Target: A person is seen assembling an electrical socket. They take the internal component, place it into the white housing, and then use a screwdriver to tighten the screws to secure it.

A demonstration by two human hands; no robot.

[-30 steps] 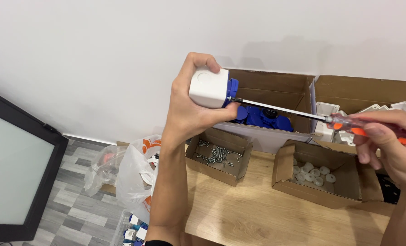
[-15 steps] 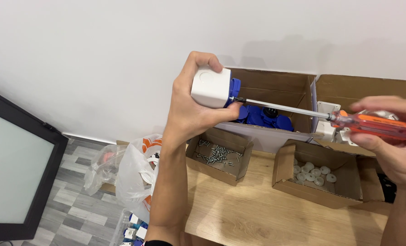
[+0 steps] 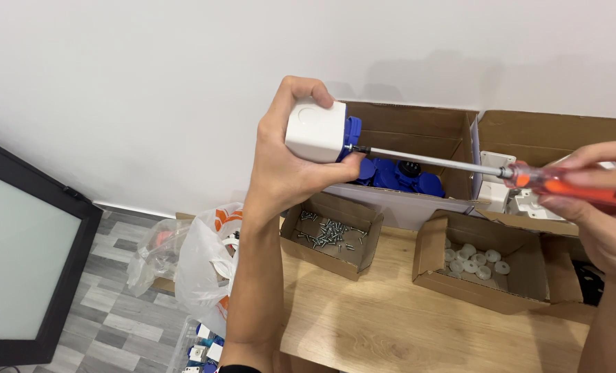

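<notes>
Screwdriver (image 3: 460, 164) lies level, tip seated at the blue end of the white socket block (image 3: 316, 130). We clench the left hand (image 3: 290, 169) around the block and raise it off the bench (image 3: 370, 318), likely to steady it against the push. Right hand (image 3: 601, 207) grips the orange handle, well apart from the block. Box of screws (image 3: 332, 233) sits below.

Layout relative to wooden table (image 3: 391, 331)

Small cardboard box of metal screws (image 3: 332, 233) on table, left; cardboard box of round white discs (image 3: 484, 266) right; large cardboard box of blue parts (image 3: 408, 169) behind.
</notes>
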